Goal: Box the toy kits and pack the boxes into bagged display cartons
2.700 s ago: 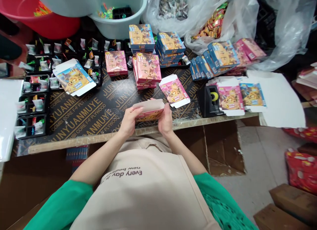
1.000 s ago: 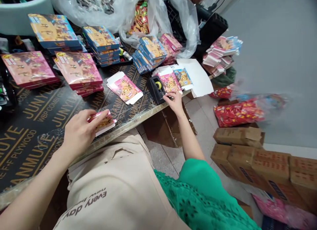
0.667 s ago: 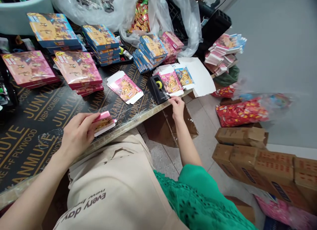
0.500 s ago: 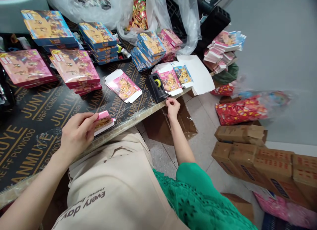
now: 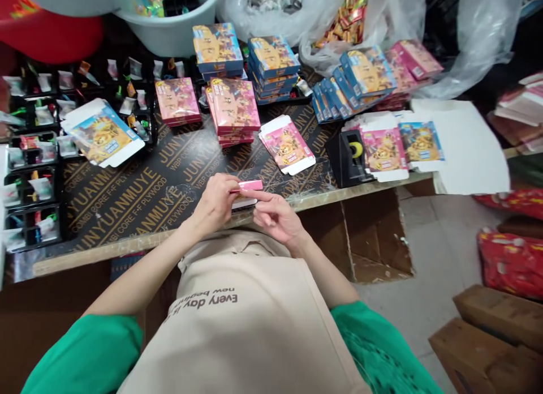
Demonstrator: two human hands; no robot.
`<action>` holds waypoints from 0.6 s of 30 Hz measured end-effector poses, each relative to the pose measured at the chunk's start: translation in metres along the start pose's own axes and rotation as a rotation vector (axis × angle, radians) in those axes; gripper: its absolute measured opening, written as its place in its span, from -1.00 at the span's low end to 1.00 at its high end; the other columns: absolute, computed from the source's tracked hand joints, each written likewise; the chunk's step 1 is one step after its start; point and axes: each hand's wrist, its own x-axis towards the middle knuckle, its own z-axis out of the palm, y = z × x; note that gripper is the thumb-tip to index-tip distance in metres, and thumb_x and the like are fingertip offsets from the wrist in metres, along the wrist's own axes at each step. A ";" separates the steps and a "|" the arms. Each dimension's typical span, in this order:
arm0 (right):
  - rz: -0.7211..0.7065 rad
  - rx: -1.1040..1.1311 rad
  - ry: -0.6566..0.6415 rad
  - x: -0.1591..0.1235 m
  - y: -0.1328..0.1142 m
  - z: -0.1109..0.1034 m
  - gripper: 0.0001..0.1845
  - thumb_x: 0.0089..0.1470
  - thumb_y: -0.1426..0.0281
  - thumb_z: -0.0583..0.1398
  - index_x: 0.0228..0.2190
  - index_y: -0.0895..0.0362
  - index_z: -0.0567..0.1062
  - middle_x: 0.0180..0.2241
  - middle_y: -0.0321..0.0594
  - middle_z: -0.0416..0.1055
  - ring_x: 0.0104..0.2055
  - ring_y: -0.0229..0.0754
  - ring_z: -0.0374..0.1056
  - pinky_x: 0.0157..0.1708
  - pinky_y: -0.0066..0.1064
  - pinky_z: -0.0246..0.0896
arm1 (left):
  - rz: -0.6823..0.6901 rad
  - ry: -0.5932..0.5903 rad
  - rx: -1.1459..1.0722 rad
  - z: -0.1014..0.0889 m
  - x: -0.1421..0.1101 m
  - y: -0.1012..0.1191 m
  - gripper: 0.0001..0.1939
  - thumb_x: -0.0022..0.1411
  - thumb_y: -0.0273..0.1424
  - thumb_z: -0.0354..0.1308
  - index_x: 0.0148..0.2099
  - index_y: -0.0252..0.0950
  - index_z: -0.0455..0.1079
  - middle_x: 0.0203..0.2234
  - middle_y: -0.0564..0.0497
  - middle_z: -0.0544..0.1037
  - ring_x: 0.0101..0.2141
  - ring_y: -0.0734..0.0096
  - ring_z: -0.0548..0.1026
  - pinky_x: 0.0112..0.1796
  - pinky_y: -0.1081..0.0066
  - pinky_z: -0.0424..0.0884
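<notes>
Near the table's front edge, my left hand (image 5: 216,201) is closed on the left end of a small pink printed cardboard box (image 5: 251,185). Most of the box is hidden behind my fingers. My right hand (image 5: 275,215) is at the box's right side, its index finger stretched along it and the other fingers curled below. Any tape between these fingers is too small to make out. A black tape dispenser (image 5: 348,159) with a yellow roll stands to the right. Between it and my hands lie flattened pink cartons (image 5: 288,146).
Stacks of pink boxes (image 5: 233,106) and blue boxes (image 5: 274,60) stand behind my hands. Black trays (image 5: 31,181) of small wrapped pieces fill the left, with flat blue cartons (image 5: 104,135) on top. More pink cartons (image 5: 385,150) lie beside the dispenser. An open brown carton (image 5: 377,235) stands below.
My right hand has left the tape dispenser and come left to the pink box in my left hand. The view has swung left, bringing the trays and tubs into sight.
</notes>
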 end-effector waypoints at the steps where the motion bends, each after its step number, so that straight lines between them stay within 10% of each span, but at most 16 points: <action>1: 0.014 0.032 -0.001 0.003 -0.001 0.000 -0.61 -0.06 0.46 0.26 -0.13 0.20 0.64 -0.79 -0.53 0.15 -0.72 -0.46 -0.24 -0.64 -0.49 -0.34 | 0.005 -0.003 -0.006 -0.001 0.000 -0.001 -0.76 0.36 -0.59 0.01 0.00 -0.21 0.22 -0.17 -0.06 0.50 -0.16 0.30 0.45 -0.16 0.28 0.40; 9: 0.046 -0.155 0.051 0.008 -0.004 -0.006 -0.63 0.02 0.37 0.13 -0.17 0.21 0.61 -0.78 -0.53 0.03 -0.70 -0.40 -0.26 -0.63 -0.47 -0.27 | 0.035 -0.050 -0.009 -0.004 0.005 0.001 -0.76 0.33 -0.50 0.04 0.00 -0.23 0.40 -0.15 -0.13 0.52 -0.15 0.23 0.44 -0.18 0.21 0.40; 14: -0.288 -1.065 0.360 0.005 -0.004 -0.018 -0.71 0.01 0.16 0.32 -0.44 0.16 0.59 -0.67 -0.40 0.23 -0.58 -0.35 0.06 -0.51 -0.43 -0.02 | -0.067 0.119 0.020 0.010 0.013 -0.001 -0.92 0.35 -0.41 0.16 -0.25 -0.24 0.44 -0.34 -0.04 0.54 -0.31 0.34 0.43 -0.28 0.30 0.38; 18: -0.667 -1.355 0.390 0.005 -0.011 -0.040 -0.52 -0.03 0.18 0.37 -0.08 0.13 0.57 -0.10 -0.08 0.53 -0.21 -0.11 0.42 -0.26 -0.30 0.32 | -0.090 0.073 -0.190 0.000 0.012 0.008 -0.94 0.35 -0.42 0.15 -0.18 -0.24 0.46 -0.30 -0.05 0.58 -0.26 0.37 0.51 -0.23 0.33 0.47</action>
